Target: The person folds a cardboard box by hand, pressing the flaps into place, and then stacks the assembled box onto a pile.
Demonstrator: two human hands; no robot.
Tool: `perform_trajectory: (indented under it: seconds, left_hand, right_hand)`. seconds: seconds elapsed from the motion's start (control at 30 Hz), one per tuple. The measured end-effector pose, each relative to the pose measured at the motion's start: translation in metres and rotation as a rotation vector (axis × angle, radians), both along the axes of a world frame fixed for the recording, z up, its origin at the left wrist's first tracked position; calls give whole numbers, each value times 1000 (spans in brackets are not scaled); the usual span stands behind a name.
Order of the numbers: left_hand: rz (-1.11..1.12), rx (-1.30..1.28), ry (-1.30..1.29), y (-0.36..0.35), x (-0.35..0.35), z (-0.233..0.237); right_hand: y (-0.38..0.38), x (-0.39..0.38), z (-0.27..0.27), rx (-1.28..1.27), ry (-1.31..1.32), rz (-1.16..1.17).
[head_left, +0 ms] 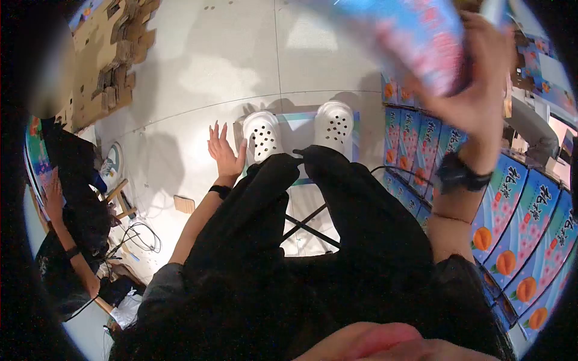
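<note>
My right hand [481, 84] is raised at the upper right, its fingers wrapped round a blue and pink printed box [415, 36], which is blurred by motion. A black band circles the wrist. My left hand [226, 150] hangs beside my left knee over the pale floor, fingers spread and nothing in it. White clogs [263, 135] are on my feet, which rest on a flat blue-and-white printed box [298, 127].
Rows of printed boxes [503, 204] with peach pictures stand along my right side. Flattened brown cardboard [90, 60] is stacked at the upper left. A co-worker's hand [53, 191] lies on a colourful box at the far left. Cables [141, 236] trail on the floor.
</note>
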State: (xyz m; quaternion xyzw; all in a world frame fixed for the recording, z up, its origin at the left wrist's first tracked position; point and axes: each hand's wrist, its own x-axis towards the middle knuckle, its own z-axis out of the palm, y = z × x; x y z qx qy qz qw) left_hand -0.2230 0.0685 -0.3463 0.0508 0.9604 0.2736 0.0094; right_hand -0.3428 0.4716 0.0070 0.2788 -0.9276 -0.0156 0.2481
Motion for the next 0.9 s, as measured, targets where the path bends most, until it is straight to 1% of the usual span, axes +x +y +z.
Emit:
perform_trajectory:
  seconds: [0.03,0.07,0.13,0.17,0.23,0.33,0.37,0.43,0.47,0.57,0.63,0.7,0.8,0.9]
  left_hand:
    - [1,4,-2,0,1,0]
    - [3,8,-5,0,0,0]
    - [7,11,-8,-1,2,-2]
    - [8,10,-5,-1,1,-3]
    - [11,4,-4,-3,1,-5]
    - [14,-15,-7,-6,2,-7]
    - [11,-22,-2,-8,2,-7]
    - [-4,-34,-1,-13,3,-7]
    - [-14,-37,-3,-15,4,-7]
    - [-17,-60,-13,-17,6,-6]
    - [-18,-72,-21,-19,7,-9]
    - [-26,-72,-26,-19,9,-12]
    - [-50,-74,-40,-16,9,-12]
    - [-53,-50,-51,-14,7,-8]
  right_hand:
    - [24,-1,0,-54,97,-37]
    - [41,-6,9,-8,112,-161]
    - [77,-15,27,108,124,-409]
    - [107,-19,28,235,137,-552]
    - [132,-17,21,329,226,-705]
    - [185,-4,6,200,-44,-958]
    - [205,1,-4,183,-94,-996]
    - [211,7,-20,147,-201,-1074]
    - [212,16,-28,154,-218,-1002]
    - [243,30,-55,-192,-382,-1048]
    - [246,28,-58,-271,-405,-1030]
    - [251,29,-56,-328,-467,-1000]
    - [238,28,-54,-245,-395,-1074]
    - [234,27,-55,-257,-380,-1007]
